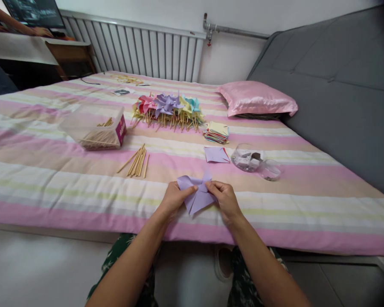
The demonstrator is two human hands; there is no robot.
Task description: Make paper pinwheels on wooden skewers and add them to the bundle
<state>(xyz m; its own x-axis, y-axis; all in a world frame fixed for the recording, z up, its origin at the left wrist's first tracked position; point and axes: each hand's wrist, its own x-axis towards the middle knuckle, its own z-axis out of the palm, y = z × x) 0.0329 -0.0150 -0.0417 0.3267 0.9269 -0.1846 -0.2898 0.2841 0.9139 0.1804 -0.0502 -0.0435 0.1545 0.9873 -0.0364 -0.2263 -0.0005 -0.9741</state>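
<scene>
Between my two hands, just above the near edge of the bed, is a purple paper pinwheel with slits cut in it and some corners folded inward. My left hand pinches its left side, thumb on top near the centre. On the other side my right hand grips the paper by thumb and fingers close to the middle. Just beyond lies a cut purple paper square over a red one. A fan of wooden sticks rests to the left. Round clear containers with small pieces stand to the right.
Finished pinwheels in several colours lie farther back, beside a stack of paper squares. A clear plastic box holds more sticks. A pink pillow lies by the grey headboard. Another person's arm reaches over a desk at the far left.
</scene>
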